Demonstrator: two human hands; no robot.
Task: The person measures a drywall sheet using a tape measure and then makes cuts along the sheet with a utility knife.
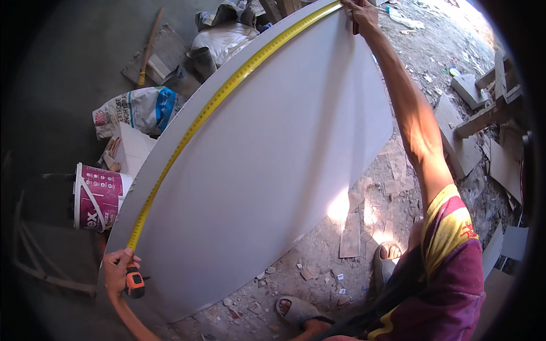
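A large pale-grey flat board (256, 176) stretches across the view in front of me. Along its far-left edge lies the yellow blade (227, 85) of a tape measure, pulled out long. At the board's near-left corner, my left hand (116, 274) is closed around the blade where it leaves the orange and black tape measure case (135, 282). My right arm reaches out to the board's far end, where my right hand (364, 16) pinches the blade's tip. A small dark reddish-brown object (355, 26) shows under those fingers; its kind is unclear.
Left of the board stand a purple and white bucket (96, 196) and a white and blue sack (136, 111). A long-handled tool (151, 48) lies farther back. Wooden pieces (495, 108) and board offcuts (455, 136) lie at right. Rubble covers the ground by my sandalled feet (298, 308).
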